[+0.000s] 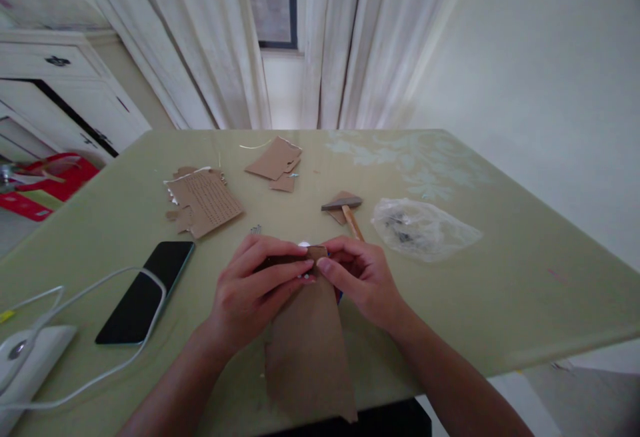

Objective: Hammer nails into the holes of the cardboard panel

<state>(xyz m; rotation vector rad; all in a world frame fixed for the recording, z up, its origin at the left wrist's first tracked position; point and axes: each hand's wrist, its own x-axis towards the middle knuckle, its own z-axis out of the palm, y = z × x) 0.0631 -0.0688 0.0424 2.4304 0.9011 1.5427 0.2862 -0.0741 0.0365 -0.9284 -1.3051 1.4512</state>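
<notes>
I am pinching the far end of the cardboard [307,350] with my left hand [255,287] and right hand [365,277], each grip nearly closed; what else they are hiding, I cannot tell. The flat brown piece is stretching toward the near edge of the tabletop [450,303]. I seem to be working that end; the next move is probably calling for steady pressure.

Wooden-handled metal hammer [353,222] whose end the right hand [367,283] hid, white plastic block [47,347] the left edge cut off, clear plastic bag [443,231] whose dark contents [400,227] were blurred
</notes>
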